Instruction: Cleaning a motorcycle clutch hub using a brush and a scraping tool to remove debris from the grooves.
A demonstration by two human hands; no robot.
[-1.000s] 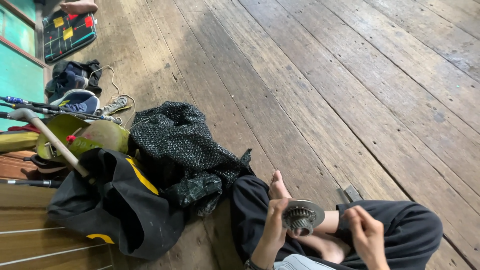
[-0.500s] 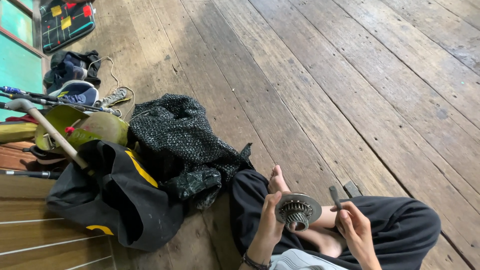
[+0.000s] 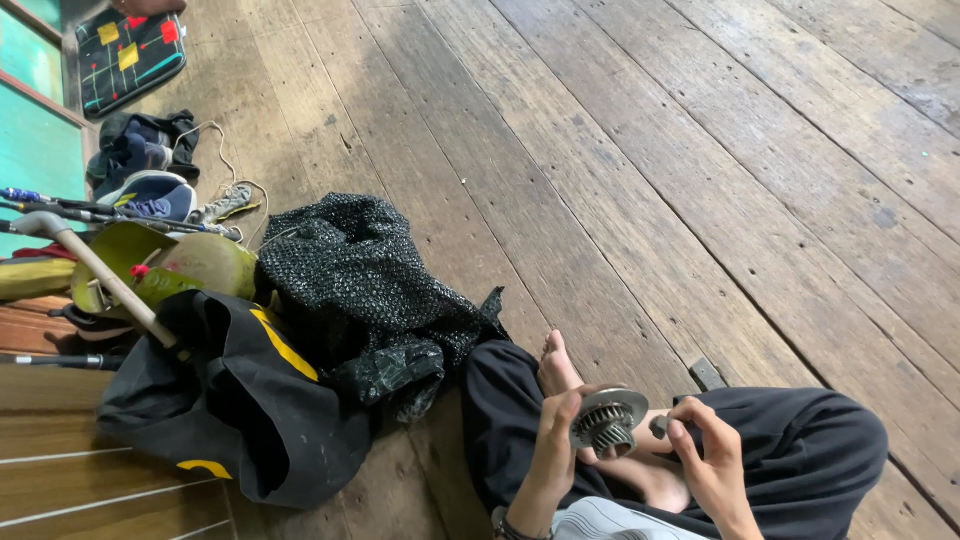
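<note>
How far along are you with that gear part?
Done: the round toothed metal part is off the floor, up in the left hand. In hand: the right hand holds a small dark piece beside it. Left: the two are apart, not yet joined.

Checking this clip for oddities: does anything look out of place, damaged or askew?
Nothing looks damaged. The left hand holds a round toothed metal part; the right hand is close beside it. Crumpled black mesh cloth, a black-and-yellow bag and shoes lie untidily on the worn wooden floor.
</note>
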